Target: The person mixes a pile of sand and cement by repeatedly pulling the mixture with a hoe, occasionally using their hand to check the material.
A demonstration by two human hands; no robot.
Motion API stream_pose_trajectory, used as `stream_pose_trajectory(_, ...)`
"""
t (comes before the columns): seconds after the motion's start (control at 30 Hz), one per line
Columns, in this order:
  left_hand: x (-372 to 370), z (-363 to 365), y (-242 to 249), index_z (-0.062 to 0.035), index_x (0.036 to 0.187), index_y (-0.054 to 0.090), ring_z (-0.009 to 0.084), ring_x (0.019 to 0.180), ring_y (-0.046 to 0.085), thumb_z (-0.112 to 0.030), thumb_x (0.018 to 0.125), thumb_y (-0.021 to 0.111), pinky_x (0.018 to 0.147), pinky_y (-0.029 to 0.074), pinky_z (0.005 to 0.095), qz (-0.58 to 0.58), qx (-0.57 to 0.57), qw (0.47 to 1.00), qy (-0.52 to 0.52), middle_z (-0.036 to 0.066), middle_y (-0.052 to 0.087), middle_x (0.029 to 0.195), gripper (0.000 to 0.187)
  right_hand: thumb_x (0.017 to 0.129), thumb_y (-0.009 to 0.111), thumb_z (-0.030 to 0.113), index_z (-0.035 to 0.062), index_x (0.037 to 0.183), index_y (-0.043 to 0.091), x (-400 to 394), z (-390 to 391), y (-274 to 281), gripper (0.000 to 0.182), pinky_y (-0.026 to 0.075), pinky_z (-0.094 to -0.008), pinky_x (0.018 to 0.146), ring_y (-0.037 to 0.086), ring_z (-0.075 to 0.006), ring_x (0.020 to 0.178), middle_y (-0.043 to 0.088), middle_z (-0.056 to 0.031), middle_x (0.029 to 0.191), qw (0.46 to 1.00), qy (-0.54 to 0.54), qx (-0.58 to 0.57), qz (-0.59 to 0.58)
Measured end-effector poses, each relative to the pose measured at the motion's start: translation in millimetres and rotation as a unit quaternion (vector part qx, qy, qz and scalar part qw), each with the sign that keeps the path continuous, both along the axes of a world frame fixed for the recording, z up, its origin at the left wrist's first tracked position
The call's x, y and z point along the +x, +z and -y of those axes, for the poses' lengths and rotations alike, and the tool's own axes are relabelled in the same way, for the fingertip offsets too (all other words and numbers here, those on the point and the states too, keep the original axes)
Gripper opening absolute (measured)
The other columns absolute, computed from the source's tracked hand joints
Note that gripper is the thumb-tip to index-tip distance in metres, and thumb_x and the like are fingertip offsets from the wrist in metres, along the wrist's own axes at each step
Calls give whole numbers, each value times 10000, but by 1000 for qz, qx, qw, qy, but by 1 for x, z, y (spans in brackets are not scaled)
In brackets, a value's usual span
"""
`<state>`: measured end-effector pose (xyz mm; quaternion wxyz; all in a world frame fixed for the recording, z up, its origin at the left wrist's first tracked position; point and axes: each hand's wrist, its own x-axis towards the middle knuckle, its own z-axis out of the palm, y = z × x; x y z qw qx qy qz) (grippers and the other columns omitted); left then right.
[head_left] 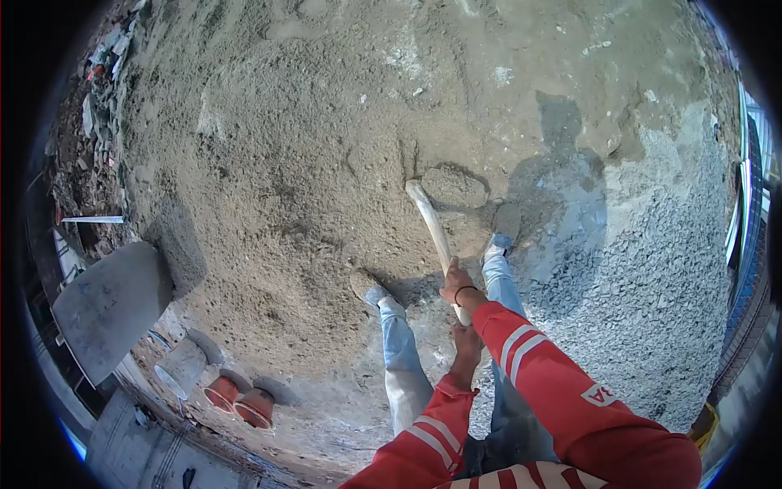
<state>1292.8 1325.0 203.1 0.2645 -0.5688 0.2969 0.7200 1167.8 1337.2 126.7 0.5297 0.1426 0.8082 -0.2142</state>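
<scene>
One wooden handle [435,226], gripped over damp sand [269,187]

The right hand [461,284] holds the shaft farther from the body, its fingers wrapped around the wood and clamped on it; a dark band [465,288] circles that wrist. Nearer the body, the left hand [467,342] is closed at the near end of the same shaft, fingers curled in and together, though some are hidden from view. Both arms wear red sleeves [538,359] with pale stripes.

The handle slants away between the two feet, its far end down at the sand, just beside a rounded, sand-coloured patch [456,187] — whether that is the tool's head or loose material, I cannot tell. The left shoe [369,286] stands on the sand and the right shoe [502,239] close to the handle's other side, both below light blue jeans [401,350].

Grey gravel [652,285] spreads over the right side, and a shadow [562,175] falls across the ground ahead. At the left, a broad grey panel [114,303] sits tilted by the sand's edge. Below it come a grey bucket [182,366] and two reddish buckets [253,408] side by side — all well apart from the hands. Rubble [94,122] lines the upper left edge.
</scene>
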Motion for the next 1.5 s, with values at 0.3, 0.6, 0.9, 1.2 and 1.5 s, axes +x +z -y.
stream_pose_trajectory(0.3, -50, 72, 51, -5, 919, 561, 125, 505, 541, -63, 825, 566, 435, 459, 274, 19, 2, 997, -75, 41, 561, 674, 111, 767, 640, 107, -33, 1107, 400, 19, 16, -10, 439, 555, -431, 576, 641, -275, 671, 609, -137, 802, 899, -355, -189, 172)
stream_pose_trajectory(0.6, 46, 314, 150, -4, 896, 492, 92, 491, 457, -77, 852, 559, 444, 410, 255, -61, 16, 972, -225, 12, 490, 632, 108, 740, 674, 157, 11, 937, 513, 25, 204, 61, 293, 520, -368, 511, 597, -238, 577, 564, -100, 723, 737, -652, -113, 141)
stream_pose_trajectory(0.9, 251, 485, 247, -30, 843, 498, 452, 605, 558, -141, 756, 669, 526, 451, 481, -41, -413, 640, -646, 241, 553, 639, 221, 777, 657, 108, 46, 855, 544, 186, 390, 159, 151, 551, -321, 642, 609, -185, 646, 577, -64, 733, 683, -596, -253, 337)
stream_pose_trajectory(1.2, 92, 280, 113, 34, 975, 526, 463, 632, 550, -115, 797, 642, 584, 449, 465, -195, -379, 756, -497, 244, 575, 696, 260, 839, 597, 91, 43, 992, 424, 7, 206, 107, 236, 463, -269, 423, 547, -122, 527, 540, -44, 684, 817, -481, -300, -105)
stream_pose_trajectory(1.5, -184, -9, -97, 27, 961, 581, 107, 733, 579, -111, 720, 742, 637, 476, 287, -448, -158, 850, -227, 41, 654, 862, 321, 783, 644, 224, -2, 1206, 342, -184, -47, -10, 566, 523, -446, 816, 618, -396, 951, 605, -286, 1014, 942, -226, -11, -249)
